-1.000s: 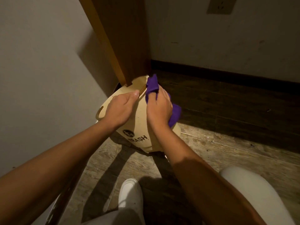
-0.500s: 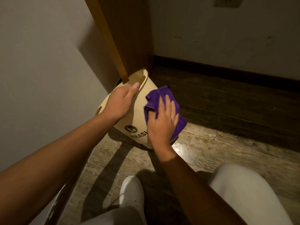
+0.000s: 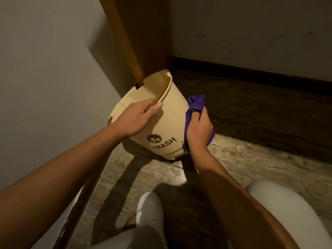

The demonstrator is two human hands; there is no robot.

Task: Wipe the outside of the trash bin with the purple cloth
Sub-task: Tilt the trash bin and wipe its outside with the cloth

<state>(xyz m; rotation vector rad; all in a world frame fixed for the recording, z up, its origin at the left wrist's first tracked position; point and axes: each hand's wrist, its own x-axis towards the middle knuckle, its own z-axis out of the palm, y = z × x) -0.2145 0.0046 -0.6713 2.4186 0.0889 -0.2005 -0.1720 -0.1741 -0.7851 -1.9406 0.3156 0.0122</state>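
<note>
One word, "TRASH", stands in dark capitals on the side of the beige trash bin (image 3: 168,123), under a round dark emblem with a small figure beside a bin; a line of finer print runs below the word, too small to read. The trash bin is tilted, its mouth turned toward the wall and the wooden post (image 3: 142,38) in the corner, its base toward the person and low over the wooden floor (image 3: 251,164).

The left hand (image 3: 138,117) grips the bin's rim, fingers curled over the edge and the thumb laid flat along the outer wall, the forearm reaching in from the lower left. The right hand (image 3: 199,130) clutches the purple cloth (image 3: 195,106) against the bin's right side, fingers closed round the bunched fabric, which sticks up above the knuckles and hangs down past the wrist. The right forearm comes up from the lower right.

A white shoe (image 3: 150,211) rests on the floor below the bin, with pale trouser legs on either side.
</note>
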